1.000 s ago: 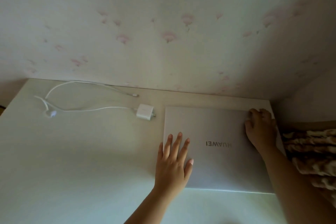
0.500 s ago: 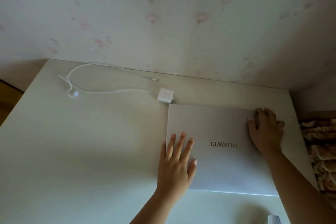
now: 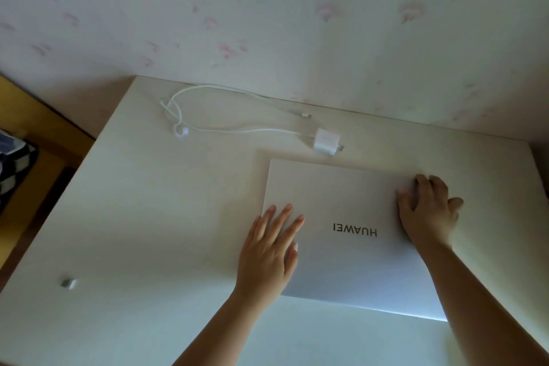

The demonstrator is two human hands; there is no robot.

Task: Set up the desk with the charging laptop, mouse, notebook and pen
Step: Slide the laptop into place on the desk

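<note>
A closed silver laptop (image 3: 350,211) lies flat on the white desk (image 3: 154,217), its logo upside down to me. My left hand (image 3: 269,249) rests flat on its left edge with straight fingers. My right hand (image 3: 427,211) lies on its right side, fingers bent onto the lid. A white charger brick (image 3: 326,141) with a looped white cable (image 3: 208,128) sits just beyond the laptop's far left corner. No mouse, notebook or pen is in view.
The desk backs onto a wall (image 3: 267,24) with faint pink flowers. A small grey object (image 3: 69,283) lies near the desk's left front. Wooden floor (image 3: 35,116) and a checkered item (image 3: 15,163) show at far left.
The view has swung left, so the desk's left edge and floor appear. Both hands stay on the laptop; the laptop has shifted little, if at all, against the charger.
</note>
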